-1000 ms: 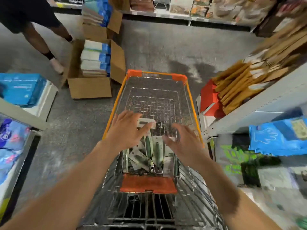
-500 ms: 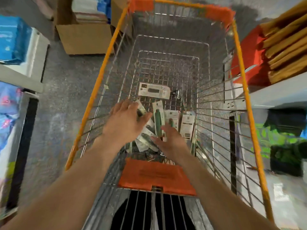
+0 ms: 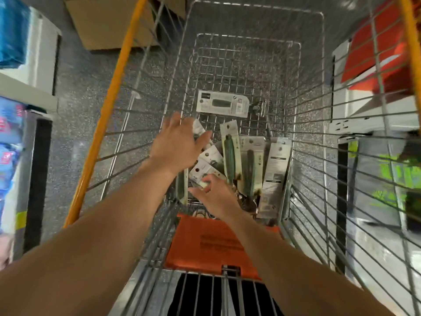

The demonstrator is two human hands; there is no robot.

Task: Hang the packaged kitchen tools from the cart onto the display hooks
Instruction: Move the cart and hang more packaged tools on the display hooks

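Observation:
Several packaged kitchen tools on white cards lie heaped at the near end of the wire cart (image 3: 250,53). Two show green handles (image 3: 230,153), and one card (image 3: 274,172) stands on edge beside them. A single package (image 3: 222,106) lies flat farther in. My left hand (image 3: 177,142) reaches into the cart with fingers spread, its tips over a card at the heap's left side. My right hand (image 3: 216,195) is lower, with thumb and forefinger pinching the corner of a small white card (image 3: 202,174) in the heap.
The cart has an orange rim (image 3: 109,103) and an orange seat flap (image 3: 211,245) at the near end. A cardboard box (image 3: 109,21) stands on the floor at far left. White shelving (image 3: 29,65) is on the left, and a shelf with a red box (image 3: 376,58) on the right.
The view has closed in on the cart. Both hands have gone deeper into the basket; the right hand has reached the heap and taken a card's corner.

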